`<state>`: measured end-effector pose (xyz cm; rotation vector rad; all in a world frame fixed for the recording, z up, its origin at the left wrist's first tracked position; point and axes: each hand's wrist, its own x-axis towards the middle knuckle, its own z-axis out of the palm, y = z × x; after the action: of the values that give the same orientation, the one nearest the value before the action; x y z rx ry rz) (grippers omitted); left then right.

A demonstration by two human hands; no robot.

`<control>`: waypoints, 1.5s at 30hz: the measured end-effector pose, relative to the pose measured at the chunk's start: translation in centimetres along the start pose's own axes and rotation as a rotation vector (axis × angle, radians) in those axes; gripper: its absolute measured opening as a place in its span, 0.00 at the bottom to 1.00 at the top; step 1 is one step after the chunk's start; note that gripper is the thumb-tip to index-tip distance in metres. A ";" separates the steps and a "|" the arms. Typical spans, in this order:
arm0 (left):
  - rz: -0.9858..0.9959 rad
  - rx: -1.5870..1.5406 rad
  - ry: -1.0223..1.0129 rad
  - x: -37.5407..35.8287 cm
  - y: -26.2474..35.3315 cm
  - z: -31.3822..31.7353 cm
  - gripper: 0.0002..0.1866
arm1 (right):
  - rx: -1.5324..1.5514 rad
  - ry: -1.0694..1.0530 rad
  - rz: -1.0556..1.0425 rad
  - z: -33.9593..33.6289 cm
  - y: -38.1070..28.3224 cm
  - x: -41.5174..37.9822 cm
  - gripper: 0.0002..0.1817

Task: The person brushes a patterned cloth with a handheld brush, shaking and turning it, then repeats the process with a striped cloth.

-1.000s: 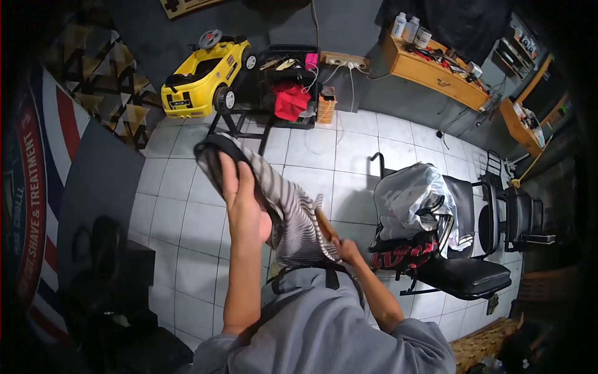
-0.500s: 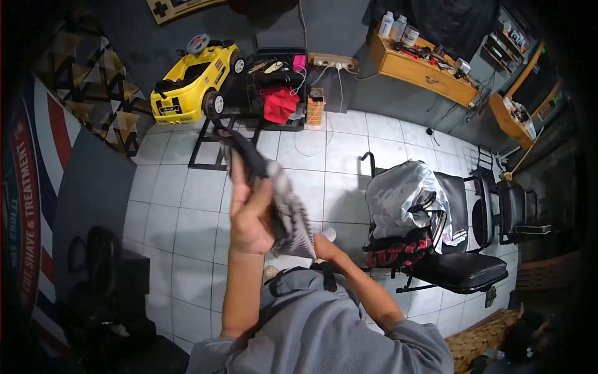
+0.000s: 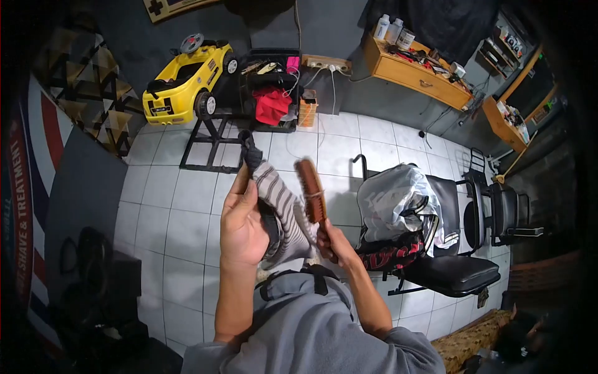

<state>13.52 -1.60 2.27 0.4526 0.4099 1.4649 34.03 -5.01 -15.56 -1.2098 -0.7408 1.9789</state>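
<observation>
My left hand [image 3: 242, 227] holds up a limp striped fabric piece [image 3: 283, 202] in pale grey and dark stripes, with a dark knotted end at the top and a dark inner side. Whether it is a cap or another cloth item I cannot make out. My right hand [image 3: 336, 245] is closed round the handle of a brown wooden brush [image 3: 313, 193]. The brush stands upright, its dark bristles facing the fabric, with a small gap between them near the top. The fabric's lower end hangs close to my right hand.
A black chair [image 3: 458, 271] at right bears a silvery plastic bag [image 3: 395, 199] and a black-red cloth [image 3: 392, 252]. A black metal frame [image 3: 212, 146] lies on the tiled floor near a yellow toy car [image 3: 187, 81], an open case [image 3: 271, 78] and a wooden wall drawer [image 3: 417, 75].
The brush has come into view, raised in my right hand beside the fabric. My left hand has turned the fabric so its striped side shows more. The view has shifted slightly.
</observation>
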 end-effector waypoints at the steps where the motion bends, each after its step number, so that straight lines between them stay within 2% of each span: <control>1: 0.006 0.016 -0.058 0.0 0.0 0.1 0.20 | 0.117 -0.107 -0.041 2.1 -1.6 -1.6 0.28; 2: 0.013 0.032 -0.117 0.1 -0.1 0.2 0.21 | 0.234 -0.214 -0.084 3.8 -2.8 -2.7 0.29; 3: 0.018 0.041 -0.106 0.0 -0.1 0.6 0.21 | 0.207 -0.203 -0.092 5.0 -3.2 -3.4 0.29; 4: 0.023 0.050 -0.095 -0.2 -0.1 1.1 0.21 | 0.238 -0.303 -0.073 5.2 -2.5 -3.2 0.27; 6: 0.046 0.039 -0.138 -0.3 -0.2 1.1 0.22 | -0.037 -0.353 -0.222 4.9 -0.1 -1.7 0.27; 7: 0.065 0.019 -0.192 -0.2 -0.1 0.4 0.22 | -0.441 -0.222 -0.465 3.8 2.1 0.1 0.27; 8: 0.086 -0.002 -0.246 0.0 0.1 -0.3 0.22 | -0.645 -0.134 -0.421 2.6 3.7 1.2 0.27; 10: 0.130 0.038 -0.111 0.3 0.6 -0.9 0.23 | -1.047 0.045 -0.322 0.1 6.6 2.6 0.28; 12: 0.156 0.040 -0.154 0.9 1.2 -0.8 0.24 | -1.300 0.190 0.034 -3.1 10.8 3.3 0.27; 14: 0.159 -0.005 -0.150 1.0 1.0 -1.1 0.25 | -1.341 0.328 0.232 -7.6 16.0 4.0 0.34; 16: 0.165 -0.022 -0.150 1.0 1.0 -1.2 0.26 | -1.300 0.449 0.253 -11.6 19.3 4.3 0.36; 18: 0.168 -0.013 -0.154 0.8 1.3 -1.3 0.27 | -1.242 0.517 0.168 -14.2 20.9 4.7 0.37; 19: 0.164 -0.016 -0.180 0.8 1.3 -1.4 0.31 | -1.053 0.563 0.099 -14.1 20.2 4.9 0.38; 20: 0.156 0.001 -0.184 0.6 1.3 -1.4 0.31 | -0.779 0.631 0.062 -16.9 23.2 7.8 0.38; 21: 0.148 0.015 -0.190 0.5 1.0 -1.2 0.32 | -0.512 0.581 0.097 -9.8 13.7 3.4 0.35; 22: 0.140 0.028 -0.198 0.3 0.7 -1.1 0.32 | -0.452 0.549 -0.217 -7.7 11.3 3.2 0.30; 23: 0.130 0.082 -0.241 0.2 0.2 -1.7 0.38 | -0.109 0.487 -0.129 -5.2 8.3 2.7 0.27; 25: 0.072 0.090 -0.221 0.1 -0.4 -1.5 0.41 | 0.021 0.359 -0.148 0.5 1.3 -0.5 0.25; 26: 0.049 0.105 -0.182 0.2 -0.6 -1.3 0.42 | 0.175 0.306 -0.218 3.0 -0.5 -1.2 0.24; 28: 0.000 0.064 -0.220 0.2 -0.8 -0.9 0.42 | 0.333 0.092 -0.208 7.1 -3.2 -3.7 0.24; 30: -0.004 0.031 -0.248 0.2 -1.0 -0.7 0.42 | 0.201 -0.140 -0.179 7.5 -1.9 -3.4 0.22; 31: 0.015 0.017 -0.255 0.2 -1.1 -0.7 0.41 | -0.071 -0.192 -0.340 7.6 -0.8 -2.4 0.21; 32: 0.034 0.004 -0.261 0.2 -1.2 -0.8 0.41 | -0.124 -0.245 -0.266 6.5 1.1 -0.9 0.21; 34: 0.100 -0.045 -0.227 0.2 -0.3 -1.4 0.39 | -0.812 0.051 -0.520 4.6 3.7 0.7 0.24; 36: 0.155 -0.048 -0.227 0.5 1.2 -2.1 0.36 | -1.160 0.174 -0.163 0.6 8.0 2.0 0.27; 38: 0.194 -0.060 -0.226 0.4 2.1 -2.6 0.32 | -1.293 0.330 0.041 -5.1 14.8 3.8 0.28; 40: 0.191 -0.184 -0.228 0.6 2.1 -5.1 0.26 | -1.358 0.438 0.377 -8.2 16.6 3.7 0.26; 42: 0.203 -0.209 -0.143 0.3 2.6 -5.8 0.24 | -1.533 0.398 0.462 -12.0 18.9 3.0 0.23; 43: 0.197 -0.212 -0.068 0.1 3.1 -5.4 0.23 | -1.486 0.466 0.510 -13.8 20.5 2.1 0.22; 45: 0.179 -0.281 -0.173 0.0 4.0 -5.2 0.23 | -1.392 0.601 0.587 -16.2 22.6 1.0 0.20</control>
<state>7.38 -1.17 -0.04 0.3925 0.0237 1.6133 42.50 -15.91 -39.77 -2.8929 -1.6153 1.1081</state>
